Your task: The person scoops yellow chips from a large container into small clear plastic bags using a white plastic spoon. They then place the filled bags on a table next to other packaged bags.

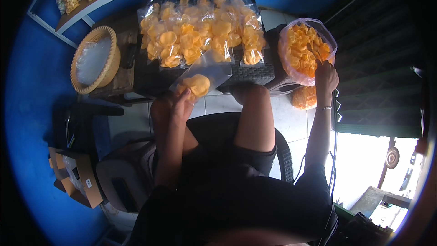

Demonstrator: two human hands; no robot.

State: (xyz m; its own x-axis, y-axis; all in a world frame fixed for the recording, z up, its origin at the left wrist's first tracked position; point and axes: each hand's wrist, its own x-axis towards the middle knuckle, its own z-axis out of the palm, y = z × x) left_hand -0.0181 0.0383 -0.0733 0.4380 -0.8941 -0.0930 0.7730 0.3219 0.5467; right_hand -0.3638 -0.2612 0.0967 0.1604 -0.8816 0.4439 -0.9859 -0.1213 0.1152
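My left hand (pixel 181 104), above my left knee, grips a clear plastic bag (pixel 217 72) by its lower end. Several round orange crackers (pixel 196 84) lie inside this bag, and its upper part stretches toward the table. On the right, my right hand (pixel 326 78) is at the near rim of a large pinkish plastic bag (pixel 333 36) full of orange crackers (pixel 298 48). Its fingers are closed and point down among the crackers. A thin dark shape shows by the fingertips; I cannot make out what it is.
Rows of filled clear bags (pixel 186 41) cover the dark woven table (pixel 255 74). To the left stands a tan basket (pixel 111 66) holding flat clear bags. Another bag of crackers (pixel 304 98) sits below the large one. An open cardboard box (pixel 93 189) is at the lower left.
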